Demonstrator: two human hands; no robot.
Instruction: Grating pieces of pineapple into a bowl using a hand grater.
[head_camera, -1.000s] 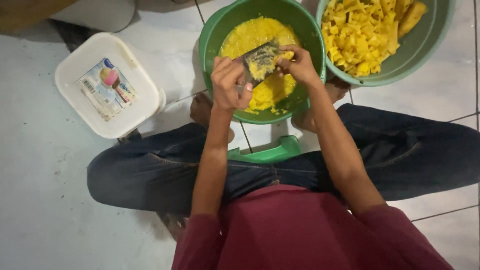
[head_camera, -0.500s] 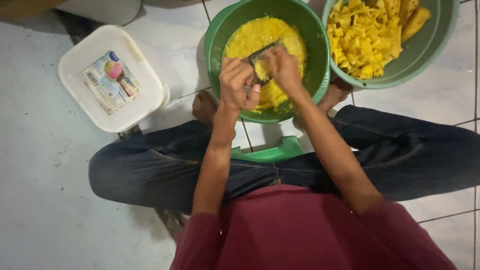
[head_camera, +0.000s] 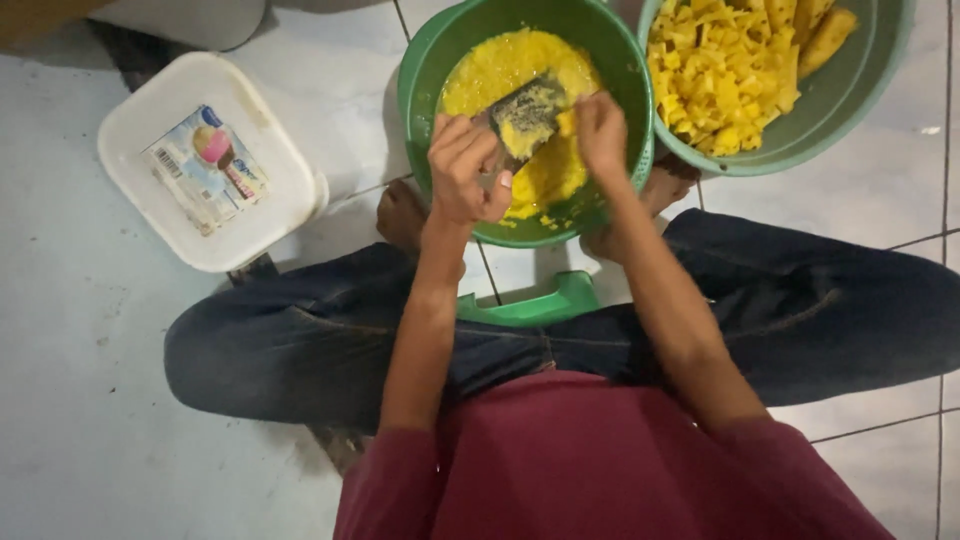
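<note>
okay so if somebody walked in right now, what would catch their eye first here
Bright yellow: a green bowl of yellow grated mash at top centre, where the left hand steadies a metal grater and the right hand presses a yellow piece against it. A second green bowl of yellow chunks sits at top right.

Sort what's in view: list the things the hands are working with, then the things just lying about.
In use:
left hand, gripping the grater
right hand, pressing a yellow piece on the grater
green bowl of yellow gratings
second green bowl of yellow chunks

Lying about:
white lidded tub
low green stool under the person
</note>
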